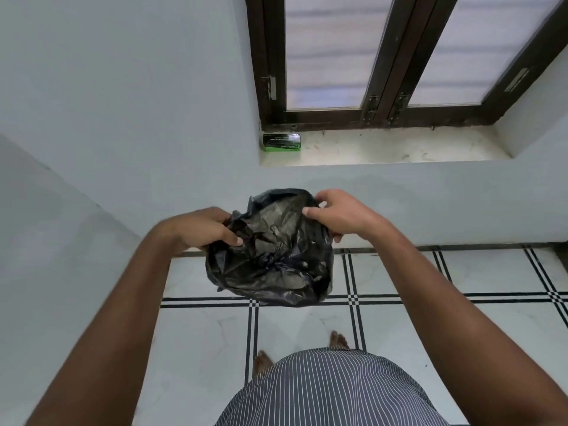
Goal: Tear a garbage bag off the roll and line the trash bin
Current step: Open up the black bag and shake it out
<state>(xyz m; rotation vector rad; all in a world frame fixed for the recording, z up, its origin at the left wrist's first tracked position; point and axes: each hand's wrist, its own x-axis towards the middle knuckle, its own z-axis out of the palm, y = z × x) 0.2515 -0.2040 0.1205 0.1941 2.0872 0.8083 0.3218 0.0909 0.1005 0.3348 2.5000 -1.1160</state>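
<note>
A black garbage bag (270,253) hangs in front of me at chest height, its mouth pulled wide so I look down into it. My left hand (199,229) grips the bag's rim on the left side. My right hand (341,213) grips the rim on the far right side. The bag's crumpled bottom sags above the tiled floor. A green box of garbage bags (281,142) lies at the left end of the window sill, beyond the bag. No trash bin shows in the head view.
A marble window sill (384,149) runs under a dark-framed window (384,87). White walls stand ahead and to the left. The floor (307,321) is white tile with black lines. My bare feet (338,339) stand below.
</note>
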